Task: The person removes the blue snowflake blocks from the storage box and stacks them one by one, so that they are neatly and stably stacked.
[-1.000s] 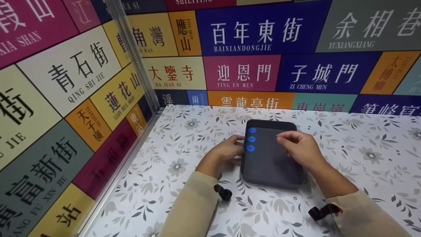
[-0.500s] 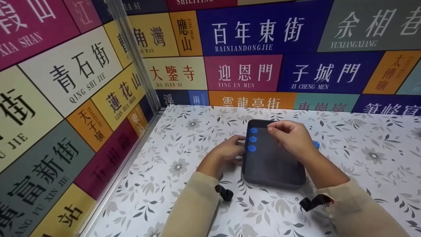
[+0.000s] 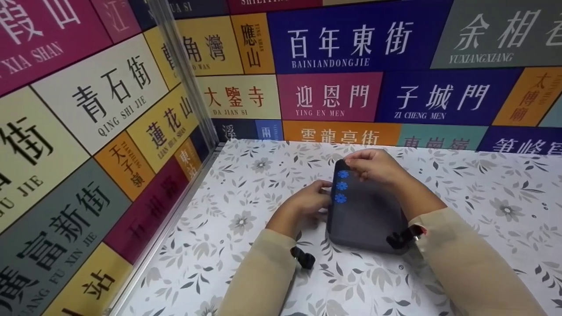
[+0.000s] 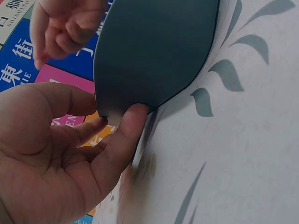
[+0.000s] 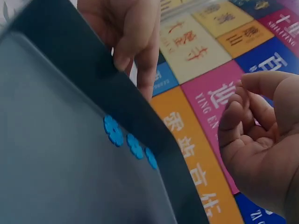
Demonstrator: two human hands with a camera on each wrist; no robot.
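Observation:
A dark grey rectangular tray (image 3: 366, 221) lies on the table, with three blue flower-shaped pieces (image 3: 341, 186) lined up inside its left edge. My left hand (image 3: 309, 202) grips the tray's left wall; in the left wrist view its thumb (image 4: 133, 121) presses the outside and the other fingers lie at the rim. Over the tray's far end is my right hand (image 3: 375, 166), fingers curled and thumb tip meeting the index finger. Nothing shows between those fingertips in the right wrist view, where the blue flowers (image 5: 113, 130) are apart from the hand. My right forearm covers the tray's right side.
The table has a white leaf-and-flower cloth (image 3: 246, 184). A wall of coloured street-name signs (image 3: 329, 96) rises behind it, and another sign-covered panel (image 3: 109, 96) stands along the left side. Black wrist cameras (image 3: 404, 237) sit at both cuffs.
My right hand has moved left and toward the tray's far end. A blue flower seen right of the tray half a second ago is out of sight now. The left hand keeps its grip.

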